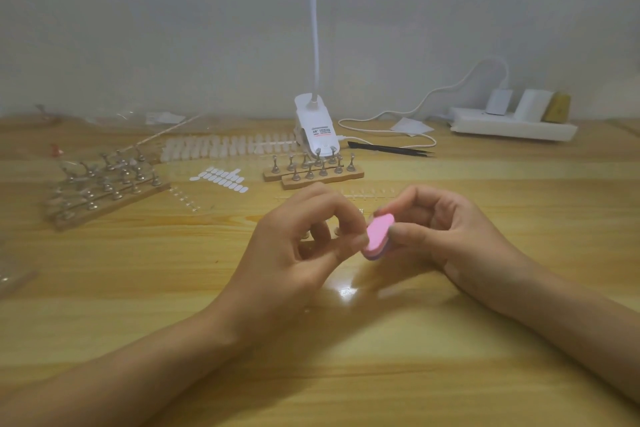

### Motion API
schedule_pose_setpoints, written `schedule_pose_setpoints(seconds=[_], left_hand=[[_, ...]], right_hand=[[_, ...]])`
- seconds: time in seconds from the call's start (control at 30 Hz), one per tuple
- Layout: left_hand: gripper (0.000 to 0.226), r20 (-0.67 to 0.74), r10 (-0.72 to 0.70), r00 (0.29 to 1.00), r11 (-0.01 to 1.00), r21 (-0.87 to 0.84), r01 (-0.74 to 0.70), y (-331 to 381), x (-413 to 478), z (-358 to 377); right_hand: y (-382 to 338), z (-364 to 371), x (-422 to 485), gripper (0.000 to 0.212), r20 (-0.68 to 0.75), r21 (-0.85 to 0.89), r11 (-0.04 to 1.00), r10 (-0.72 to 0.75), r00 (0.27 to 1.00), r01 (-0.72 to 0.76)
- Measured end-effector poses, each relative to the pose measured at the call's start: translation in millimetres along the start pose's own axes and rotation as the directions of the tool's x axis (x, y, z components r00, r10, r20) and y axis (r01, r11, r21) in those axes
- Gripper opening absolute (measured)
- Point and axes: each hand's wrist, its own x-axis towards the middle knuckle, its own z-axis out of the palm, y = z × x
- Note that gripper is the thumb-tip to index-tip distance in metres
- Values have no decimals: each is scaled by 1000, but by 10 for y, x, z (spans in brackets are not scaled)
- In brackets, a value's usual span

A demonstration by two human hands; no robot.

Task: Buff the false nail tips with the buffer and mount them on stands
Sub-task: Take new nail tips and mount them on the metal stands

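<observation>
Both forearms reach in over the wooden table (pixel 346 374) and the two hands meet just above it, near the middle. The right hand (pixel 446 232) is closed on a pink buffer (pixel 378 234), thumb on the near side and fingers curled over the far end; the buffer tilts, pink face up and to the left, with a purple layer showing at its lower edge. The left hand (pixel 298 246) has thumb and forefinger pinched together right against the buffer's left edge. A nail tip is probably between them, but it is too small and blurred to make out. Under the left hand a few small stand feet show on the table.

Beyond the hands lie clear strips of nail tips (pixel 367 192), and to the left a white sheet of adhesive tabs (pixel 220 178). Farther back, two wooden bases with metal stands (pixel 311 170) sit side by side at centre, and a larger group of stands (pixel 104 184) sits on angled bases at the left. Behind these runs a long row of pale tips (pixel 225 147). A white clip lamp (pixel 315 128) rises at centre, with black tweezers (pixel 394 149) to its right. A power strip (pixel 512 125) with plugs sits at the far right by the wall.
</observation>
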Motion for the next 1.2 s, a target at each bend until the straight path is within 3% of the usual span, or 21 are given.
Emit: schedule_pose_setpoints(seconds=[0.1, 0.23, 0.33, 0.47, 0.57, 0.67, 0.8, 0.9, 1.03, 1.13, 1.2], left_hand=[[8, -20, 3, 1000, 1000, -8, -3, 1, 2, 0], [9, -19, 1, 1000, 1000, 6, -1, -2, 2, 2], [9, -28, 5, 1000, 1000, 7, -4, 0, 4, 2], [9, -27, 8, 1000, 1000, 26, -7, 4, 8, 3], [9, -33, 27, 999, 999, 40, -26, 7, 5, 7], [8, -1, 39, 999, 997, 67, -38, 17, 7, 8], [8, -25, 71, 997, 995, 75, -69, 30, 7, 1], [10, -16, 97, 995, 988, 118, -95, 32, 6, 13], [11, -43, 144, 989, 976, 171, -134, 38, -3, 16], [14, -36, 172, 984, 963, 216, -160, 44, -4, 21], [15, -29, 172, 985, 962, 221, -161, 42, -3, 23]], right_hand=[[-7, -7, 0, 23, -44, -14, 1000, 3, 999, -3], [-5, 47, -38, 16, 85, -92, 996, -14, 996, 22], [-3, 21, -31, 19, -31, 10, 1000, -17, 999, 18], [0, 48, -40, 15, 66, -83, 996, -16, 998, 22], [0, 24, -26, 16, -23, -17, 1000, -23, 999, 22], [-1, 42, -36, 18, 90, -92, 995, -23, 996, 31], [4, 11, -25, 18, -10, -43, 998, -45, 999, 45], [10, 27, -34, 18, 86, -109, 993, -23, 996, 32], [13, -1, -19, 20, -21, -19, 999, -43, 999, 43], [6, 25, -31, 17, 102, -70, 997, -33, 994, 40], [26, 6, -8, 17, 25, -32, 998, -56, 998, 57]])
